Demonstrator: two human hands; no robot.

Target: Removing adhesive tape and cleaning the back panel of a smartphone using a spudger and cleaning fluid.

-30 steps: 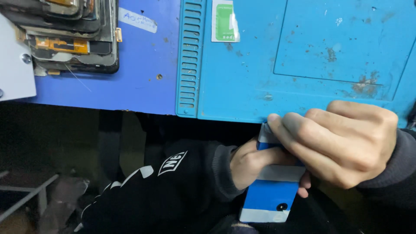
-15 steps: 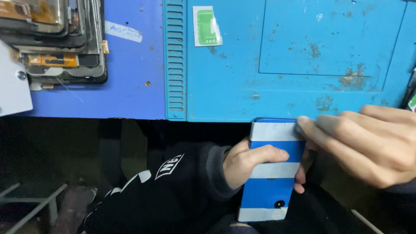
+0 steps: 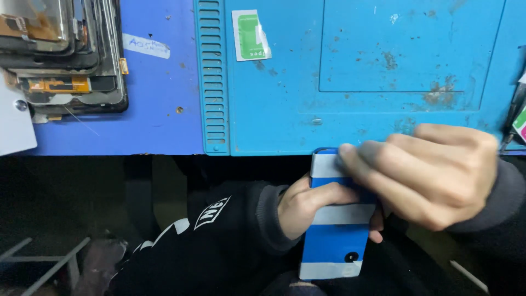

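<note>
Gripping a blue phone (image 3: 335, 241) with pale grey bands across it, the left hand (image 3: 307, 211) is wrapping its thumb over the front and its fingers behind, holding it upright just at the near edge of the blue work mat (image 3: 356, 82). The right hand (image 3: 433, 172) is coming in from the right, its fingers half curled and its fingertips (image 3: 350, 156) pressing on the phone's top band; it is not closing around anything. Lying on the far left of the mat is a green and white sticker (image 3: 249, 35). Further left, a stack of dark phone screens (image 3: 60, 55) is sitting on the purple-blue bench top (image 3: 159, 109).
</note>
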